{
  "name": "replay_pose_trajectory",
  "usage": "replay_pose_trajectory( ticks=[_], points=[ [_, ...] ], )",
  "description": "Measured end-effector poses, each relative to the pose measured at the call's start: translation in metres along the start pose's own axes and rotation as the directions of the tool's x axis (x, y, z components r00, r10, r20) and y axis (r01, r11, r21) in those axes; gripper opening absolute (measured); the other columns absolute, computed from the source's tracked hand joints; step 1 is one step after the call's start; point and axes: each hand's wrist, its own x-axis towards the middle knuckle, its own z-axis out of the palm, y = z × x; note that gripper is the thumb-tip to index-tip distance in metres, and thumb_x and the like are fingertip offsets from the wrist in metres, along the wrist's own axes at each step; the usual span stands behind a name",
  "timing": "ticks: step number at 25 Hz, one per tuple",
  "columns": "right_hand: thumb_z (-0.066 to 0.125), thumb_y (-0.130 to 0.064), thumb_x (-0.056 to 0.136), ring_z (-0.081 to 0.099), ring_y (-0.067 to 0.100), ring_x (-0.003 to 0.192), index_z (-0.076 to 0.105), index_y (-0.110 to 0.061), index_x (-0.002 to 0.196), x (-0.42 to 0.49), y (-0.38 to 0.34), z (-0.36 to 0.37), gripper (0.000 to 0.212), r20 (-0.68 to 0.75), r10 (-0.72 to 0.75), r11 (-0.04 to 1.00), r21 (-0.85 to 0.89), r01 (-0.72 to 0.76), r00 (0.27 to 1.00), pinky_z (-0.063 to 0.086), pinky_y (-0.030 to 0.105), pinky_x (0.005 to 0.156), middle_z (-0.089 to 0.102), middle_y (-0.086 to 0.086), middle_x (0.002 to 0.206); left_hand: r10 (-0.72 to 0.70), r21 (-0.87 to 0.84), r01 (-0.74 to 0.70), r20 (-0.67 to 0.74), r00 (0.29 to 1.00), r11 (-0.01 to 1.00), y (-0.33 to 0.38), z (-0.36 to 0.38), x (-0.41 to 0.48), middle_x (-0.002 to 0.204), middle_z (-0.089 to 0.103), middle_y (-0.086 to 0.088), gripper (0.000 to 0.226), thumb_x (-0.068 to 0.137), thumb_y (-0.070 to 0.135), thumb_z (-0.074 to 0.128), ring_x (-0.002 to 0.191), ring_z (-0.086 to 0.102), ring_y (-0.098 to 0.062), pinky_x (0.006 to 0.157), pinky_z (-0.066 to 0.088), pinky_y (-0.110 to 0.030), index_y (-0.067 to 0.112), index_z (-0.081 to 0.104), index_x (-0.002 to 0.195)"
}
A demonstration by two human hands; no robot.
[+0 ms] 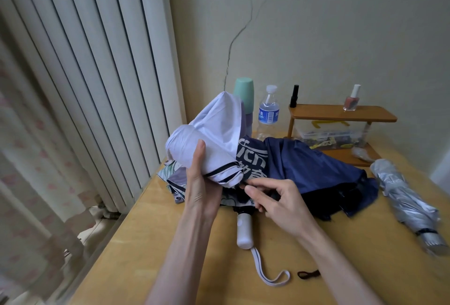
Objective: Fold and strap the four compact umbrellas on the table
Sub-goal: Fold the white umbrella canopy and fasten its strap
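In the middle of the frame our left hand [198,182] grips a pale lilac umbrella [211,139], lifted just above the table [146,243]. The thumb is pressed along the rolled canopy, and the fingers wrap round its far side where we cannot see them. Our right hand [275,203] sits just right of it with its fingers [255,193] curled at the dark-trimmed hem. They meet the cloth in shadow, so we cannot tell whether they pinch anything. Behind the hands a navy umbrella [311,168] lies loosely bunched, its white lettering partly covered by the lilac canopy. A patterned umbrella [170,175] peeks out below the left hand, mostly hidden. A white handle [244,231] with a looped wrist strap [267,273] juts toward us from under the hands, and we cannot tell which umbrella owns it. At the right edge lies a silver umbrella [409,204], rolled, its near end blurred. A water bottle [267,112] and a mint cup [244,95] stand at the back, the cup half hidden by cloth.
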Motion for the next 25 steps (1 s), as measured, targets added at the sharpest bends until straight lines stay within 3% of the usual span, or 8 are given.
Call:
replay_pose_trajectory(
  ticks=[2,5,8,10,12,15,19,25],
  points=[
    [0.072,-0.018,0.099,0.062,0.007,0.066,0.076,-0.016,0.11,0.0,-0.002,0.0,0.012,0.092,0.058,0.998,-0.022,-0.057,0.994,0.049,0.019,0.057,0.07,-0.002,0.075,0.019,0.029,-0.017,-0.049,0.999,0.999,-0.002,-0.002,0.004,0.144,0.063,-0.023,0.072,0.088,0.044,0.08,0.138,0.056,-0.045,0.118,0.041,-0.062,0.008,0.059,0.146],
    [0.075,-0.035,0.096,0.073,0.008,0.087,0.076,-0.026,0.116,-0.002,-0.005,-0.003,0.021,0.153,-0.004,0.983,-0.183,0.032,0.988,0.059,0.025,0.076,0.077,-0.008,0.095,0.024,0.116,-0.011,-0.115,0.993,0.993,0.0,-0.004,0.008,0.136,0.069,-0.02,0.076,0.079,0.04,0.086,0.124,0.067,-0.041,0.1,0.059,-0.055,0.007,0.061,0.143],
    [0.072,-0.027,0.099,0.078,0.015,0.085,0.076,-0.022,0.119,0.004,-0.021,-0.016,0.021,-0.023,-0.067,0.992,-0.107,0.064,0.998,0.063,0.034,0.075,0.08,-0.003,0.096,-0.023,0.299,0.044,-0.075,0.997,0.953,0.013,-0.003,0.005,0.111,0.075,-0.014,0.071,0.08,0.037,0.085,0.085,0.074,-0.03,0.061,0.06,-0.035,0.002,0.064,0.138],
    [0.071,-0.013,0.099,0.078,0.019,0.078,0.074,-0.018,0.116,0.008,-0.032,-0.024,0.018,-0.236,-0.149,0.989,-0.021,0.148,0.96,0.061,0.034,0.064,0.079,0.0,0.095,-0.073,0.414,0.081,-0.035,0.997,0.907,0.02,0.002,0.0,0.097,0.072,-0.013,0.059,0.081,0.037,0.085,0.067,0.068,-0.025,0.05,0.052,-0.029,0.005,0.068,0.127],
    [0.075,-0.015,0.097,0.075,0.015,0.096,0.069,-0.022,0.124,0.012,-0.041,-0.03,0.029,-0.362,-0.289,0.957,-0.105,0.269,0.886,0.059,0.028,0.071,0.071,-0.005,0.113,-0.076,0.526,0.059,0.011,0.997,0.848,0.022,0.013,-0.005,0.096,0.077,-0.013,0.052,0.076,0.039,0.085,0.074,0.073,-0.029,0.057,0.056,-0.035,0.011,0.071,0.117],
    [0.075,-0.026,0.097,0.052,0.011,0.137,0.061,-0.027,0.142,0.018,-0.047,-0.04,0.048,-0.266,-0.454,0.864,-0.364,0.348,0.851,0.047,0.024,0.107,0.054,-0.008,0.144,-0.042,0.65,-0.034,0.101,0.994,0.76,0.02,0.025,-0.01,0.102,0.081,-0.008,0.051,0.071,0.038,0.085,0.096,0.078,-0.03,0.081,0.063,-0.045,0.016,0.071,0.116],
    [0.079,-0.026,0.093,0.067,0.006,0.105,0.079,-0.02,0.107,0.018,-0.051,-0.057,0.015,-0.192,-0.46,0.824,-0.455,0.337,0.867,0.053,0.032,0.089,0.072,-0.015,0.107,-0.049,0.695,-0.058,0.134,0.99,0.717,0.018,0.027,-0.012,0.106,0.08,-0.01,0.052,0.072,0.036,0.087,0.101,0.077,-0.032,0.093,0.062,-0.056,0.017,0.071,0.118],
    [0.071,-0.051,0.089,0.064,0.013,0.086,0.076,-0.018,0.093,0.016,-0.052,-0.074,0.034,-0.162,-0.352,0.819,-0.529,0.22,0.922,0.052,0.034,0.075,0.07,-0.007,0.088,-0.083,0.692,-0.05,0.157,0.984,0.721,0.022,0.024,-0.014,0.11,0.08,-0.009,0.05,0.073,0.031,0.086,0.104,0.077,-0.031,0.094,0.061,-0.053,0.019,0.072,0.119]
  ],
)
